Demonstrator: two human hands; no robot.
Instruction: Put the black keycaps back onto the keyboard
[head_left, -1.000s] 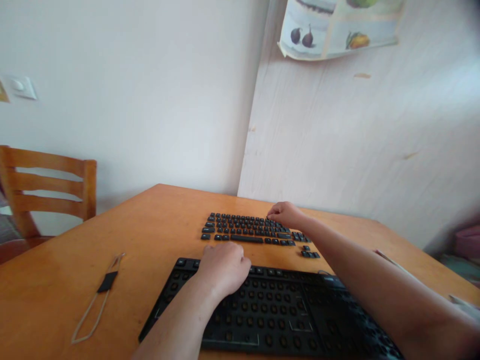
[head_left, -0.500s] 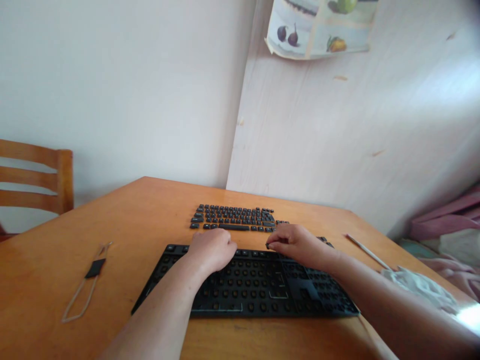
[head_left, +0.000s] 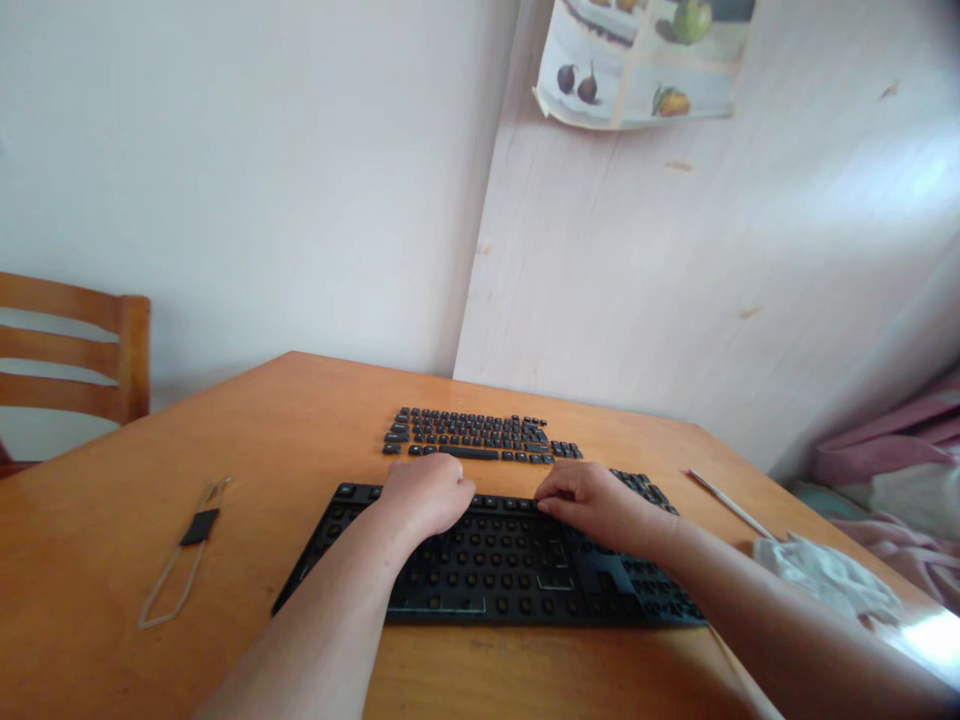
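Note:
A black keyboard (head_left: 480,560) lies on the table, most of its keys bare and only part of its top row carrying keycaps. My left hand (head_left: 431,490) is closed over the far edge of the keyboard, left of the middle, its fingertips out of sight. At the top row, right of the middle, my right hand (head_left: 581,500) pinches a small black keycap (head_left: 538,506) against the board, mostly covered by the fingers. Beyond the keyboard, loose keycaps (head_left: 480,430) lie in rows, with a long space bar (head_left: 469,453) in front.
A wire keycap puller (head_left: 199,527) with a black grip lies left on the wooden table (head_left: 247,430). More loose keycaps (head_left: 637,484) sit behind my right hand. Farther right are a thin stick (head_left: 726,500) and a crumpled pale cloth (head_left: 825,575). A chair (head_left: 131,360) stands left.
My right hand has lowered slightly with the keycap, bringing it down onto the keyboard's top row. My left hand stays in place. The view has shifted a little.

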